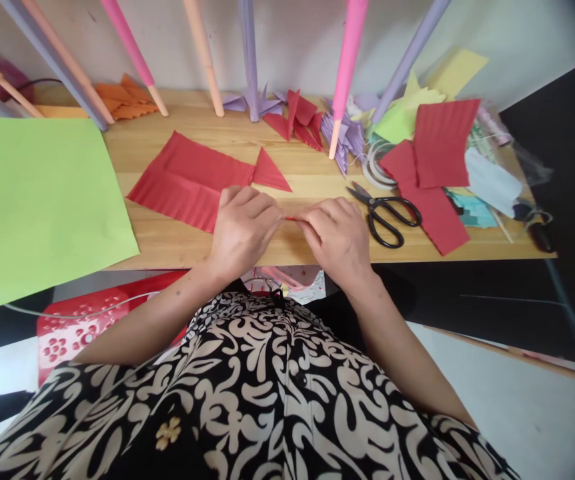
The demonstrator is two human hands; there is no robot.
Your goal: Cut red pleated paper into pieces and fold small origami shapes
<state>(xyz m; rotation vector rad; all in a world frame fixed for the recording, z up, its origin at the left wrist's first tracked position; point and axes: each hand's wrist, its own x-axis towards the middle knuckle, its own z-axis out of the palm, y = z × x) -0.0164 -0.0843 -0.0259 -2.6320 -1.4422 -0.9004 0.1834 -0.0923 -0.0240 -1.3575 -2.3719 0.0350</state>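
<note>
Near the front edge of the wooden table, my left hand (246,227) and my right hand (338,239) are both closed, fingertips pinching the two ends of a thin strip of red paper (291,218). Most of that paper is hidden by the fingers. Just beyond my left hand lies a creased red paper sheet (192,167), partly under the hand. A small red paper triangle (270,172) is beside the sheet. To the right of my right hand rest scissors with black handles (387,217), blades pointing left.
Large green paper (42,207) overhangs the table's front edge at left. Rolled paper tubes (347,60) stand along the back. Folded purple paper pieces (350,137), a tape roll (375,167), red paper pieces (442,147) and a white wrapper (492,180) crowd the right side.
</note>
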